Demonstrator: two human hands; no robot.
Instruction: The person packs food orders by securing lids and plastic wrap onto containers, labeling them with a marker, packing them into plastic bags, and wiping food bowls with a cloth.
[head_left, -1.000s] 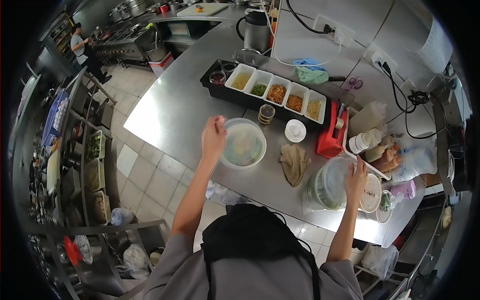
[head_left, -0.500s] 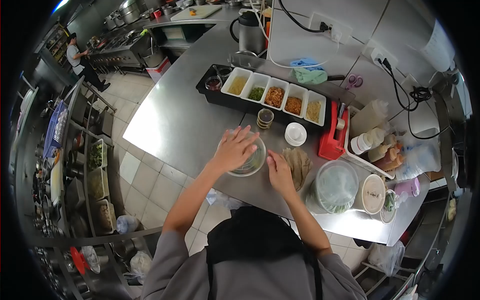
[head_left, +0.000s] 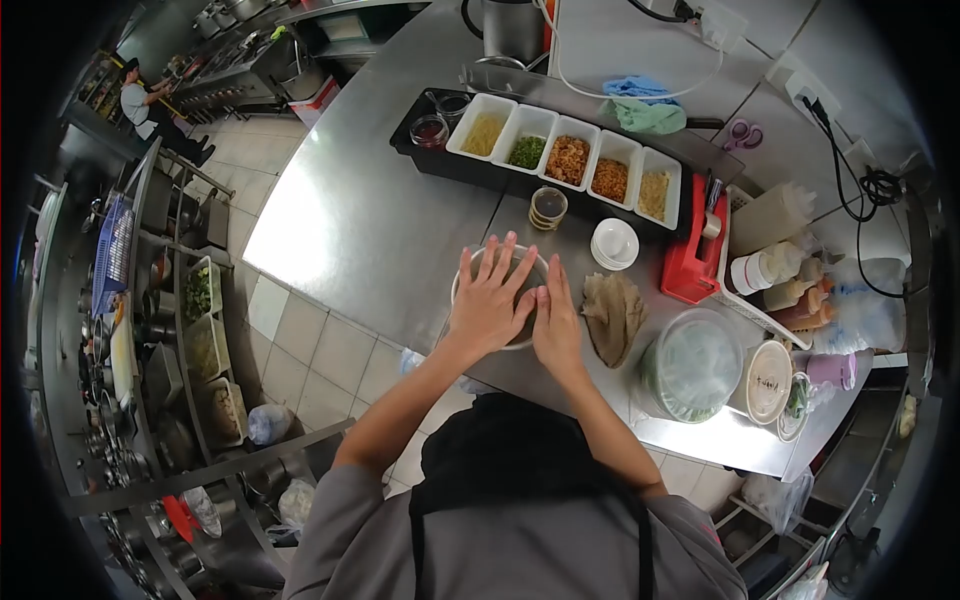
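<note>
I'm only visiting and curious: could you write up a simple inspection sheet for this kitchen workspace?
Surface: steel counter, bright glare at its left end.
Spills: nothing seen.
Job's things: round bowl, mostly covered by the hands, contents unclear.
Clutter: crumpled brown cloth right of the bowl; large lidded tub beyond it.
Hands: left hand spread over the bowl, right hand at its right side; firm contact can't be told.
Cables: black cable bunched on the wall; white cord looping behind the black topping rack.
Surroundings: another person standing at the stove.
</note>
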